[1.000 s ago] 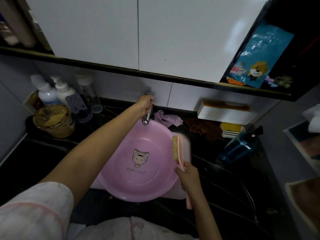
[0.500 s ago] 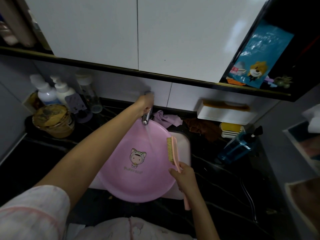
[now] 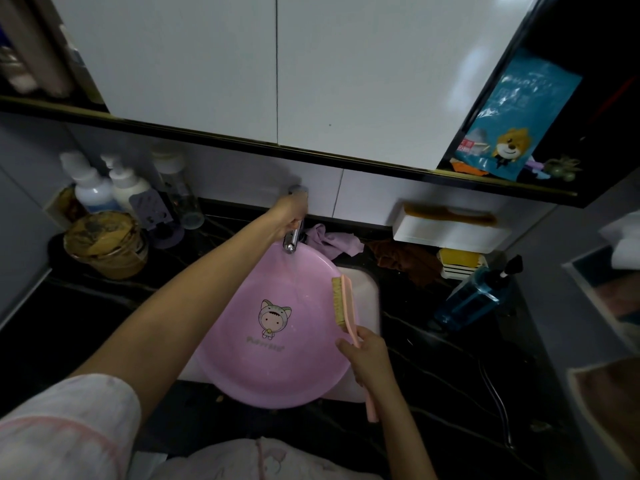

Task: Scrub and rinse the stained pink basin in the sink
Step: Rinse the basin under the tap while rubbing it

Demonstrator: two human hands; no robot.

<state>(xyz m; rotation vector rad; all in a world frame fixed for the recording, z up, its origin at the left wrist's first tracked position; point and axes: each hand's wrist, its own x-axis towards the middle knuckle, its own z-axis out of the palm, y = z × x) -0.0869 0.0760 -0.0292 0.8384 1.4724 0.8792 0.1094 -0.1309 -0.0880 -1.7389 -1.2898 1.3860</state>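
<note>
Now, the basin [image 3: 277,372], pink with a cartoon figure printed on its floor, sits in the white sink [image 3: 367,296] and covers most of it; only the sink's 3 o'clock side shows bare.

Tap [image 3: 292,239] at the basin's 12 o'clock. Left hand [image 3: 290,211] on top of it, fingers curled round the tap. Thin stream of water [image 3: 296,271] runs from the spout onto the basin's floor, just right of the figure.

Right hand [image 3: 367,355] at the basin's 4 o'clock rim, fingers wrapped round the pink handle of the brush [image 3: 343,306]. Brush head points toward 12, tan bristles facing 9, above the basin's 2 o'clock part. Cannot tell whether the bristles touch the plastic. The handle's tail sticks out below the wrist, past the basin's edge.

Round the sink, on the dark counter:
- purple cloth [image 3: 330,239] at 1 o'clock, just beside the tap
- brown cloth [image 3: 403,259] at 2 o'clock
- blue pump bottle [image 3: 474,301] at 3 o'clock, tilted
- jar [image 3: 104,245] with a brown-smeared lid at 10 o'clock, white bottles [image 3: 91,190] behind it
</note>
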